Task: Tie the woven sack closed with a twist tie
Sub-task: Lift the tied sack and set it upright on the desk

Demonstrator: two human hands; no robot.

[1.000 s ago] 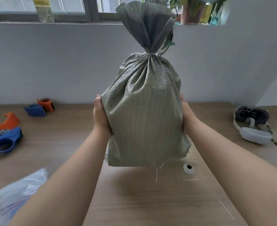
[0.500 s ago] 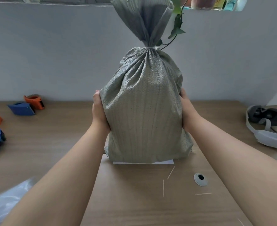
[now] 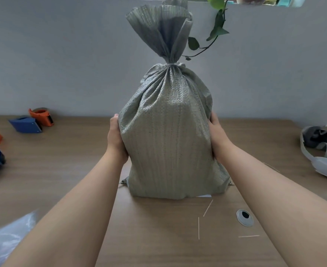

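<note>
The sack (image 3: 168, 143) is stood upright on the bench (image 3: 62, 170), long axis vertical, and clasped at its sides by the left grip (image 3: 116, 137) and right grip (image 3: 217, 135). The tie (image 3: 171, 63) is cinched round the neck above, equally distant from both.

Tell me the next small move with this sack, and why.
Probably let both hands go gently and see whether the sack stands alone. The tie already cinches its neck, the sack seems to rest upright on the table, and the left hand and right hand merely hold its sides.
</note>
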